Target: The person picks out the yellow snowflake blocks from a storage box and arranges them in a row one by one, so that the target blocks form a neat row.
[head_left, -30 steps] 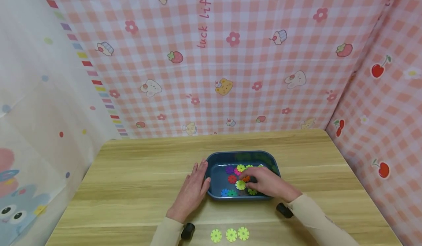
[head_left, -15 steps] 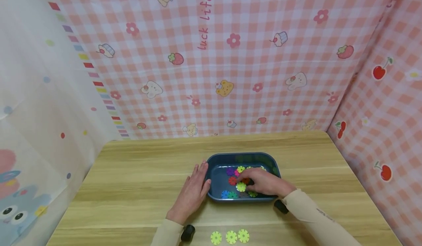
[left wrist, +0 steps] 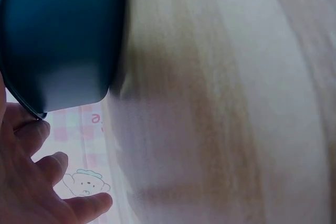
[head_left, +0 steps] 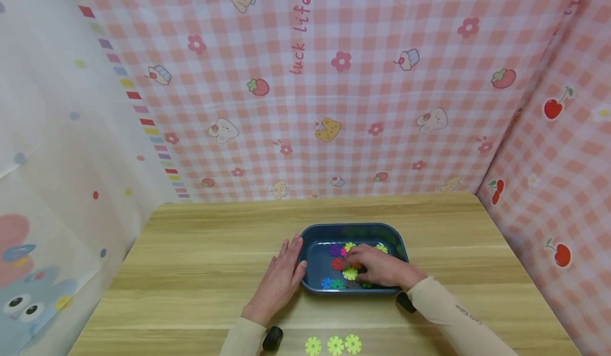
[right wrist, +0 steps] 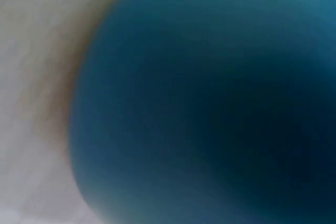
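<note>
Left hand (head_left: 276, 283)'s touching the blue tray (head_left: 316, 255), fingers straight. Right hand (head_left: 383, 267)'s inside it over discs (head_left: 337, 264), can't tell if pinching.

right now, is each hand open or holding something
Left hand: open, touching the tray.
Right hand: in the tray, over plastic pieces; cannot tell whether it grips one.

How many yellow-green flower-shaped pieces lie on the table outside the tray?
3, in a row on the near side of the tray: the left piece, the middle piece and, close beside it, the right piece. Others could be hidden beneath the sleeves.
</note>
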Demonstrator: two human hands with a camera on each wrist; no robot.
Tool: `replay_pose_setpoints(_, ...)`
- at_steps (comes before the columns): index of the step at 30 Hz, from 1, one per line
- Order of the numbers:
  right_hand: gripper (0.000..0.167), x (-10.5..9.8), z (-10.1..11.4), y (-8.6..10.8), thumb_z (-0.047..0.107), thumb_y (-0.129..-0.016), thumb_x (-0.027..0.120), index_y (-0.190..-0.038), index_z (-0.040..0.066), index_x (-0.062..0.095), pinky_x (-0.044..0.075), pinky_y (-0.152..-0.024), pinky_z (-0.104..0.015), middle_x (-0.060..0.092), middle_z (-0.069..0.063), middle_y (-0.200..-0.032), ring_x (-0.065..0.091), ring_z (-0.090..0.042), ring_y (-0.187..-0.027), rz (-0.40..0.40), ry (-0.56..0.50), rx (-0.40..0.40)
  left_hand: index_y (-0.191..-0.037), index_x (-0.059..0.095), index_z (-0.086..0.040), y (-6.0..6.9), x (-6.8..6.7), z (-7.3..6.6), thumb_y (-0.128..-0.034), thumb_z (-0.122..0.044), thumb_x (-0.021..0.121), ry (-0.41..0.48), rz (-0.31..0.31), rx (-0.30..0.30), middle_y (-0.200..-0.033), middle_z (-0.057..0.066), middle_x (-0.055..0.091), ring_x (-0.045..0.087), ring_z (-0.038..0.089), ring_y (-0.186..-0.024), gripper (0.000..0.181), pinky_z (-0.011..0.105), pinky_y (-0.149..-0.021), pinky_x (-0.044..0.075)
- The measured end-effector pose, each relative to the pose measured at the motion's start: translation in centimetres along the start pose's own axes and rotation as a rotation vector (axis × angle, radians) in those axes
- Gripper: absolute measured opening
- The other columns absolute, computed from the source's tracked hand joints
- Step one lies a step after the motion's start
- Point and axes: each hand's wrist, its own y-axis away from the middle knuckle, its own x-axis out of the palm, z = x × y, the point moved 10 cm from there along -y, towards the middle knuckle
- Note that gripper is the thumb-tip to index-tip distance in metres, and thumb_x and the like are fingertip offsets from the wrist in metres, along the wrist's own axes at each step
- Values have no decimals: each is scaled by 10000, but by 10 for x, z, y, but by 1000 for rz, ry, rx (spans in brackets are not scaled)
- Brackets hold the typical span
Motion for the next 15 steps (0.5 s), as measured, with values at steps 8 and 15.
replay_pose_setpoints(8, 269, -2, 0, 2, 127, -921, 792, -1189, 152, 775, 524, -1016, -435, 644, 54, -1181, 583, -171, -1107, 5, 9, 20, -1638, 302, -92, -1, 1, -2, -1116, -354, 458, 3, 5, 0, -1699, 84, 269, 214, 348, -1564, 605, 660, -1176, 284)
replay_pose_setpoints(15, 261, -13, 5, 8, 115, -935, 774, -1196, 115, 768, 547, -984, -417, 654, 19, -1195, 610, -179, -1095, -36, -3, 17, -1636, 304, -84, 0, 1, 0, -1116, -339, 460, 3, -2, 0, -1696, 87, 276, 222, 345, -1562, 600, 658, -1175, 289)
